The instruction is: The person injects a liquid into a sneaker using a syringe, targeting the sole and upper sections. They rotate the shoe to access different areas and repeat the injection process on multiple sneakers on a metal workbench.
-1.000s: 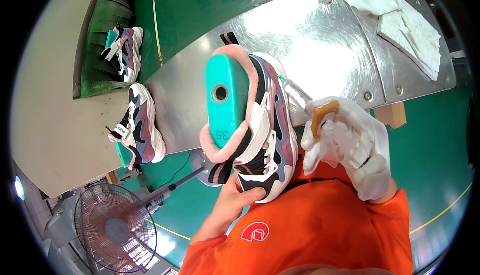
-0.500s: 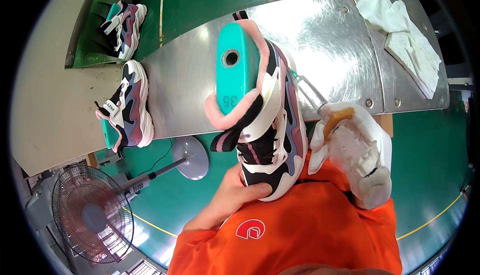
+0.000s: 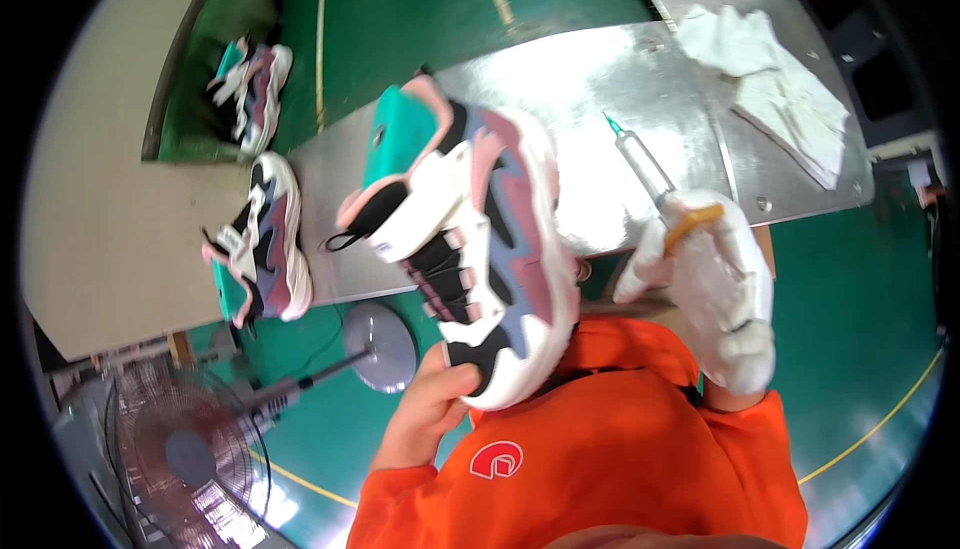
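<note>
My bare left hand (image 3: 432, 397) grips the toe of a chunky sneaker (image 3: 500, 259) in white, black, pink and blue-grey. A teal shoe last (image 3: 395, 139) fills its opening, and the shoe is held up with its heel pointing away from me and its side facing up. In my white-gloved right hand (image 3: 715, 289) is a syringe (image 3: 645, 166) with a green needle tip, angled toward the far left. An amber finger flange shows between the gloved fingers. The needle tip is apart from the shoe, over the metal table.
A second sneaker (image 3: 265, 239) lies at the left table edge, and a third (image 3: 256, 99) rests on the green conveyor belt (image 3: 400, 9). White cloths (image 3: 790, 89) lie on the metal table (image 3: 570, 59) at right. A standing fan (image 3: 185, 449) is at lower left.
The sneaker has turned in my left hand, now showing more of its side, and its heel has swung left. The syringe tip has come away from the shoe's side.
</note>
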`<state>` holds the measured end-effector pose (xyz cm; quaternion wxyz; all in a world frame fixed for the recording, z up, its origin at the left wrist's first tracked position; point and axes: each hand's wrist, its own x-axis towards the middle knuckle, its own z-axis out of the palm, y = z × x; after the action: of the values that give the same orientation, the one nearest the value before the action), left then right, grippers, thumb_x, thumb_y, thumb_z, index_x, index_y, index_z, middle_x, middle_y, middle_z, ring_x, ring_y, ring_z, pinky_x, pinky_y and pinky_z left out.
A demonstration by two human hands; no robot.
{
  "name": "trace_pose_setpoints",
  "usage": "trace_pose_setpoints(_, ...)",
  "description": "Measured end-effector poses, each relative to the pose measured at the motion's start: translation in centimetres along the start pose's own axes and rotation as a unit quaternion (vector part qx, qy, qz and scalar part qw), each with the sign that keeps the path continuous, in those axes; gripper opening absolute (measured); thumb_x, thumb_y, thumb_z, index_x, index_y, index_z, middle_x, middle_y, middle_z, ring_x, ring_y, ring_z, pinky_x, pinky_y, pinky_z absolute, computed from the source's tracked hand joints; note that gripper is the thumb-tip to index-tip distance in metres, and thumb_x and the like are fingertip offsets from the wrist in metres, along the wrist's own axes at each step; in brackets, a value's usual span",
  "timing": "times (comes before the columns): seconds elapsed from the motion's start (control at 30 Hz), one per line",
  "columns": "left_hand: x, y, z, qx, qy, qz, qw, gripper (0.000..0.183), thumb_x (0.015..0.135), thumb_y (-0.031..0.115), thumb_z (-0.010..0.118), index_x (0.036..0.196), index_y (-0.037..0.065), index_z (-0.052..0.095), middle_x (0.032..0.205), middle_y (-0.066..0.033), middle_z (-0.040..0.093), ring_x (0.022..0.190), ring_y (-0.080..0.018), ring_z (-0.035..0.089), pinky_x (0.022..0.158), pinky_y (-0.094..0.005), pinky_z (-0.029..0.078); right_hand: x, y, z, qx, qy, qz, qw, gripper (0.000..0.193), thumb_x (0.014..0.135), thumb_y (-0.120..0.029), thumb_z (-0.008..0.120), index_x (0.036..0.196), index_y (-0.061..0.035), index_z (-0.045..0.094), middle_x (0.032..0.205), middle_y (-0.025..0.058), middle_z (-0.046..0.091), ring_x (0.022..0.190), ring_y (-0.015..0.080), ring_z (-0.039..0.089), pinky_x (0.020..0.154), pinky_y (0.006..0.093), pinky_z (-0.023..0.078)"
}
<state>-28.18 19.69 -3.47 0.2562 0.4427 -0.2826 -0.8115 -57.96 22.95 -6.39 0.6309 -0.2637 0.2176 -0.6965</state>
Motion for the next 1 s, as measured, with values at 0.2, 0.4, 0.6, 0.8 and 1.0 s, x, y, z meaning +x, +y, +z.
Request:
trace_pose_setpoints(0.2,1.2,3.9,-5.1,0.112,0.085,0.066,0.988,0.06,0.085,0.034,0.07,0.131,0.001,0.05,0.107,-0.01,0.067,0.079,-0.0193,0.067,0.054,-0.0293,0.053,0.3,0.2,-0.5,-0.251,-0.007,-0.115,0.961,0.117,0.048,-0.014,0.095,0.143,-0.0046,0.028,0.122,0.0115,0.052,0.111,0.0205,0.054,0.095,0.0341,0.045)
trace_pose_setpoints(0.4,4.3,10.1,-1.7,0.554,0.25,0.198,0.769,0.051,0.092,0.029,0.066,0.132,0.001,0.051,0.081,-0.0042,0.063,0.06,-0.0091,0.053,0.053,-0.0227,0.04,0.7,1.3,-0.2,-0.431,0.097,-0.127,0.888,0.096,0.055,-0.016,0.092,0.134,-0.0064,0.038,0.112,0.0118,0.056,0.101,0.0233,0.059,0.088,0.0342,0.048)
trace_pose_setpoints(0.6,5.9,12.3,0.6,0.671,0.156,0.399,0.605,0.062,0.09,0.021,0.067,0.143,0.0,0.042,0.129,-0.0162,0.056,0.114,-0.0218,0.054,0.089,-0.0337,0.046,2.8,3.8,-2.3,-0.59,0.159,-0.22,0.76,0.076,0.064,-0.029,0.081,0.126,-0.0081,0.043,0.106,0.0182,0.052,0.085,0.0376,0.06,0.074,0.0431,0.051)
trace_pose_setpoints(0.8,11.4,11.8,4.8,0.539,0.09,0.419,0.724,0.065,0.084,0.014,0.076,0.138,-0.002,0.043,0.112,-0.0087,0.062,0.096,-0.0135,0.059,0.083,-0.0253,0.047,2.0,4.9,-2.3,-0.665,0.164,-0.239,0.688,0.066,0.067,-0.023,0.073,0.122,-0.0074,0.043,0.095,0.0171,0.049,0.07,0.0358,0.06,0.06,0.0447,0.05)
trace_pose_setpoints(1.0,11.9,12.3,4.2,0.501,0.086,0.401,0.762,0.064,0.076,0.005,0.08,0.128,-0.01,0.045,0.126,-0.0158,0.054,0.103,-0.0169,0.058,0.092,-0.0296,0.048,2.0,4.8,-2.5,-0.677,0.177,-0.255,0.667,0.06,0.066,-0.024,0.072,0.117,-0.0082,0.044,0.091,0.0153,0.049,0.068,0.0338,0.06,0.058,0.042,0.051)
